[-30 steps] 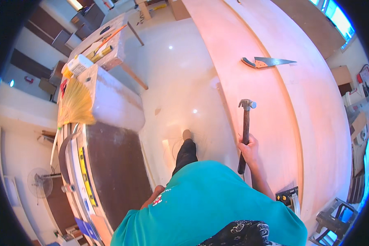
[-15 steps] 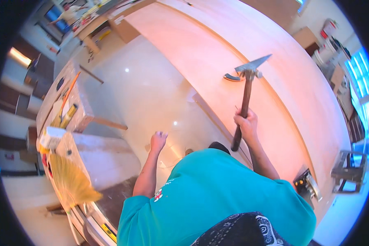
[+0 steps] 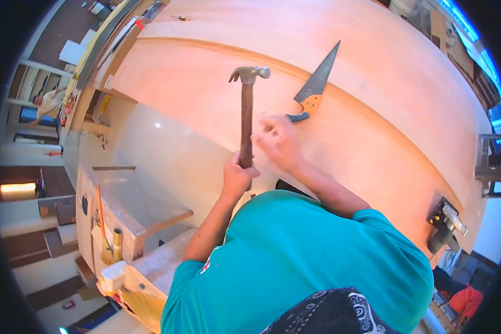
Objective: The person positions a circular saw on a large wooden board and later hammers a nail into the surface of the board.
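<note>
Hammer (image 3: 246, 111) stands raised over the plywood sheet (image 3: 373, 72), my left hand (image 3: 236, 178) fisted on its handle; my right hand (image 3: 278, 143) pinches something too small to tell against the board's edge strip. I judge nailing underway; next calls for a steady strike. Handsaw (image 3: 313, 89) lies just beyond.

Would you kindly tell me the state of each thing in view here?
Hammer: held upright by its handle, head raised above the panel.
Left hand: closed around the hammer handle.
Right hand: resting on the plywood panel, fingers blurred.
Hand saw: lying flat on the panel, untouched.
Power tool: sitting at the panel's edge.
</note>
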A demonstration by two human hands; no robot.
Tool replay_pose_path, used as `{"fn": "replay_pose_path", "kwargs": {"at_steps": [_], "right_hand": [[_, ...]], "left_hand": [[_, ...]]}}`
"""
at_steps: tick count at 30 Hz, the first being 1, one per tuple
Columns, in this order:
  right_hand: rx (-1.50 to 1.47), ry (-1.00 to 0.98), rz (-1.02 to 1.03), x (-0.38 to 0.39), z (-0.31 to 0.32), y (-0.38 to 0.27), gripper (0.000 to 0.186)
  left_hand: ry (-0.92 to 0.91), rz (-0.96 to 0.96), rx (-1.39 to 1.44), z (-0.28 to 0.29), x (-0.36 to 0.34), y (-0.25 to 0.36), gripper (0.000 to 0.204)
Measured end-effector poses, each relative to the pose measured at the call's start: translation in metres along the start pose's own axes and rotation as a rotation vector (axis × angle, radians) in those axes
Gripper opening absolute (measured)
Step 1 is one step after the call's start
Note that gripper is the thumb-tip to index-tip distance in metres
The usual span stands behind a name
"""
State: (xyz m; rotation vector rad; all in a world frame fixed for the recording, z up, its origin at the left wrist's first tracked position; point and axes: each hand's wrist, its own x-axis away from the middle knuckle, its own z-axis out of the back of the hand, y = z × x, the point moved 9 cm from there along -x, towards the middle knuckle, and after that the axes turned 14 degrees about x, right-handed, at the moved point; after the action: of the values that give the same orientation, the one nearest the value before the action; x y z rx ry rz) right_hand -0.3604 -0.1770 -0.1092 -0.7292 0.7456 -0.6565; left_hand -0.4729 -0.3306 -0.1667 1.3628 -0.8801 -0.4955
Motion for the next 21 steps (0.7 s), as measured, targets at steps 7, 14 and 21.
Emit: {"fn": "replay_pose_path", "kwargs": {"at_steps": [7, 14, 21], "right_hand": [[0.783, 0.337, -0.492, -0.036, 0.054, 0.171, 0.069], [0.642, 0.158, -0.712, -0.046, 0.031, 0.202, 0.058], [0.741, 0.011, -0.566, -0.039, 0.034, 0.214, 0.042]], "left_hand": [[0.175, 0.047, -0.228, 0.046, -0.082, -0.037, 0.024], [0.133, 0.149, -0.195, 0.078, -0.138, -0.059, 0.019], [0.045, 0.292, 0.028, 0.083, -0.150, -0.082, 0.018]]}}
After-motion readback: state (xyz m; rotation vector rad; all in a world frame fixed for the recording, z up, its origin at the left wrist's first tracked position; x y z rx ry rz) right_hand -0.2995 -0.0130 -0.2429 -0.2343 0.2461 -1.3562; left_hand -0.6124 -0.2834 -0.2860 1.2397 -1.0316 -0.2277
